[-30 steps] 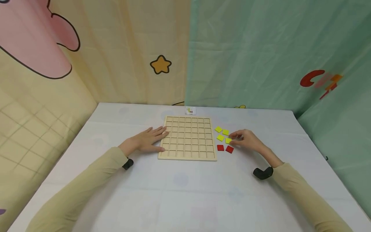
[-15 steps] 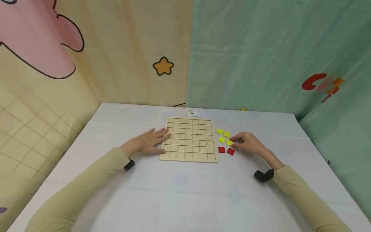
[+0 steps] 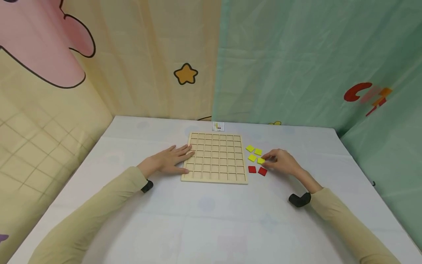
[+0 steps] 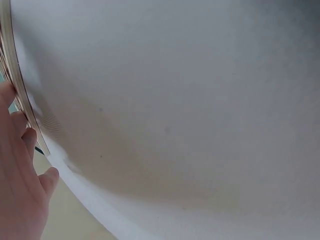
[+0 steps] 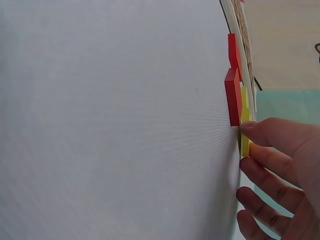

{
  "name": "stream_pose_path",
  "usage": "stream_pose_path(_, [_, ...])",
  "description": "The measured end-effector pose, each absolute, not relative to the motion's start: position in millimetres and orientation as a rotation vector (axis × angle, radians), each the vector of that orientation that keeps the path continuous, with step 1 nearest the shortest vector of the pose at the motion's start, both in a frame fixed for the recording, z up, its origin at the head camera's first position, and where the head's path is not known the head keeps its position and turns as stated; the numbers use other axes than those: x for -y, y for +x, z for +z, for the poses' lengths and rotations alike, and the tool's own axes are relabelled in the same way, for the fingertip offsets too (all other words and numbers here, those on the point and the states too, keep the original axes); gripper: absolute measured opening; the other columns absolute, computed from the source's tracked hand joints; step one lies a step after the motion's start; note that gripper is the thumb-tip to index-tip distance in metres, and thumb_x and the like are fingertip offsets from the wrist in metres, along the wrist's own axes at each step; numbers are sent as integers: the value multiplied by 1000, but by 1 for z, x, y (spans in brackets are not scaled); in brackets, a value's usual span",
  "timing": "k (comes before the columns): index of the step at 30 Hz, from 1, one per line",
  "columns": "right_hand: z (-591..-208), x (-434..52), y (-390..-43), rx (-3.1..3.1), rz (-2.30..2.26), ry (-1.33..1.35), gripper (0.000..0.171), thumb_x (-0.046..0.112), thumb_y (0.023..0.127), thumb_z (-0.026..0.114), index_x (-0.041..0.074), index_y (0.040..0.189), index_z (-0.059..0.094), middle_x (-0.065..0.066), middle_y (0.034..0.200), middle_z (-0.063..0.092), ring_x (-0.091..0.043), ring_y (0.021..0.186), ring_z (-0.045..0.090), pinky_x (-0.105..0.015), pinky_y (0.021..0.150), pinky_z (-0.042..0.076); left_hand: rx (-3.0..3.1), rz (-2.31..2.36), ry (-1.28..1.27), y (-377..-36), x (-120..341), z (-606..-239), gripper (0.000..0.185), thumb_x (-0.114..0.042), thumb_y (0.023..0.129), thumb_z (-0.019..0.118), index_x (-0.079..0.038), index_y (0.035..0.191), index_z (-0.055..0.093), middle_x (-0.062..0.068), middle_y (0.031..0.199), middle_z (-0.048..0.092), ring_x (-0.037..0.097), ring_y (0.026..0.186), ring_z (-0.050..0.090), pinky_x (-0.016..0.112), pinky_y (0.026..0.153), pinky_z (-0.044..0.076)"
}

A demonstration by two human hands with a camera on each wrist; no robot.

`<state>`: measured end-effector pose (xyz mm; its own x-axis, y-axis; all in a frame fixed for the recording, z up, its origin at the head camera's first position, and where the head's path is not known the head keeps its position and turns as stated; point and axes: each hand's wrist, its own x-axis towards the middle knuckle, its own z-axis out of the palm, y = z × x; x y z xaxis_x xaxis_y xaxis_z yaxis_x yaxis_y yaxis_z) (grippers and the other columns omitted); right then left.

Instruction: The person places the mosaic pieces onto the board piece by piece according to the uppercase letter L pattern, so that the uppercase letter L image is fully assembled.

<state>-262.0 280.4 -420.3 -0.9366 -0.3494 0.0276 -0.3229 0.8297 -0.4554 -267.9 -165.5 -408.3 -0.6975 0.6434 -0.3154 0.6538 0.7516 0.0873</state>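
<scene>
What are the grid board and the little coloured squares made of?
The board looks like pale, unpainted wood or plywood: tan, matt, with thin slats forming square cells. The yellow squares and red squares seem to be plastic or painted wood; the colour is flat and even, and the right wrist view shows thick, sharp-cut edges. The right hand touches one yellow square.

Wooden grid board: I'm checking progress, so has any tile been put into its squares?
No. In the head view every square of the wooden grid board shows bare, and the tiles lie on the table beside it.
</scene>
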Motion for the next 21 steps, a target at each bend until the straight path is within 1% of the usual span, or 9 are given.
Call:
stream_pose_path(7, [-419,-278,-261,-2985,-713,-512,32,25,83,74,7,109,73,-8,102,71,-19,83,58,-27,66,47,-2623,-56,1009,-267,165,-408,82,-64,95,37,-18,156,7,7,164,-2,24,151,2,54,120,5])
stream_pose_path(15, [-410,-268,-261,-3028,-727,-541,32,25,83,73,6,109,73,-9,104,73,-22,89,61,-30,71,49,-2625,-75,1011,-267,165,-409,82,-64,95,37,-18,156,7,6,164,-2,24,151,3,53,120,6])
stream_pose_path(21, [-404,-256,-265,-3041,-739,-531,32,25,83,73,7,110,72,-9,107,72,-23,91,60,-29,70,49,-2627,-71,1012,-267,165,-408,82,-64,95,37,-18,156,8,7,164,-1,24,151,3,54,120,7])
